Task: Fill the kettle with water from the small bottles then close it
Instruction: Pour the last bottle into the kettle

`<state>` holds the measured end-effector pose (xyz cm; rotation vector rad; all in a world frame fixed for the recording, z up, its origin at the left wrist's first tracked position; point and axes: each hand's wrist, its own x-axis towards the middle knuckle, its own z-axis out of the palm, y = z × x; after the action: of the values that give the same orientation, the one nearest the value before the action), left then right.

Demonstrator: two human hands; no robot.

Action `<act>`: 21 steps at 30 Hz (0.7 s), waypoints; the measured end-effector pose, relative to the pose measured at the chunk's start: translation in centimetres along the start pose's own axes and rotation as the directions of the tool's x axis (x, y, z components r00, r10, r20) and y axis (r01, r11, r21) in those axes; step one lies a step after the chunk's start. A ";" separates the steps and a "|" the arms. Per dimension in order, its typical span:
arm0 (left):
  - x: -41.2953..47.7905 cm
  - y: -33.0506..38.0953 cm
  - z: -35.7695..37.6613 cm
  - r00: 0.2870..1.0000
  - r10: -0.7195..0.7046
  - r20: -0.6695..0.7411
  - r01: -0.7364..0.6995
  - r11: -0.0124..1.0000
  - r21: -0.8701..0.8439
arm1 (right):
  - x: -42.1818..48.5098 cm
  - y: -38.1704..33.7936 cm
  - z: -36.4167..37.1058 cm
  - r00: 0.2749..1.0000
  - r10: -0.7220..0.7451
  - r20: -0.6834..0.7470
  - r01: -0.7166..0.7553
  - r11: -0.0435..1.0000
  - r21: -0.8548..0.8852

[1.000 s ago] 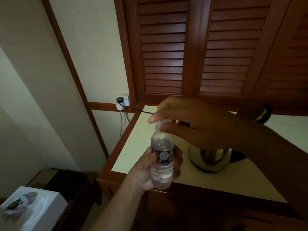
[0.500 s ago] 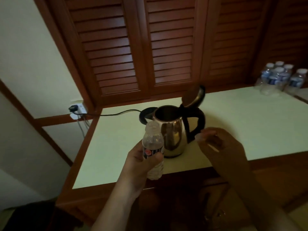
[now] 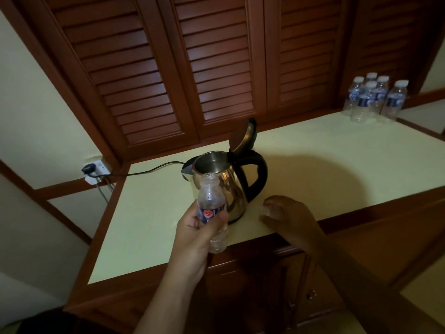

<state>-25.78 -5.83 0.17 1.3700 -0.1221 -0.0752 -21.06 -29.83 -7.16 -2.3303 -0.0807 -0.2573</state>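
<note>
Far left, wall socket (image 3: 95, 168) with a plug in it; the cord (image 3: 149, 170) runs right along the bench (image 3: 149, 227) toward the kettle.

Change since a second ago: the cap was under the right hand's fingers on the bottle mouth; now the neck is bare and open. Half a second ago the right hand held something small and pale at its fingertips, likely the cap. Judgement: unsealing is done, pouring is the step in hand.

Left hand (image 3: 197, 233), near centre: fingers and thumb wrapped firmly round the labelled middle of the small bottle (image 3: 213, 213), held roughly upright, its open mouth just in front of and below the kettle rim. No water leaving it yet.

Kettle (image 3: 224, 186): stands on the bench, lid (image 3: 242, 135) hinged up and back, mouth open, handle to the right.

Right hand (image 3: 286, 219): low at the near bench edge, just right of the kettle, fingers loosely curled. Whether it holds the cap, cannot tell; too dim.

Far right corner: a cluster of spare bottles (image 3: 375, 100), capped.
</note>
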 end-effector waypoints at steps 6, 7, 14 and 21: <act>-0.9 1.8 0.7 0.987 0.099 -0.125 -0.092 0.994 0.060 | 2.1 2.9 -1.4 0.995 -0.002 0.096 0.037 0.929 -0.369; -0.9 2.2 0.8 0.981 0.110 -0.158 -0.101 0.993 0.064 | 2.2 3.2 -1.3 0.987 0.028 0.156 0.042 0.904 -0.425; 0.2 5.1 1.1 0.937 0.135 -0.322 -0.051 0.965 0.257 | 1.9 3.1 -0.5 0.975 0.017 0.220 0.116 0.807 -0.578; 2.8 6.9 -0.1 0.914 0.138 -0.382 0.087 0.852 0.516 | 2.3 3.0 -0.5 0.973 0.007 0.230 0.129 0.810 -0.572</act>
<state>-23.09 -4.76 7.09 1.9042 0.2086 0.2917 -18.50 -32.35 -8.43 -2.9760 -0.2146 -0.0469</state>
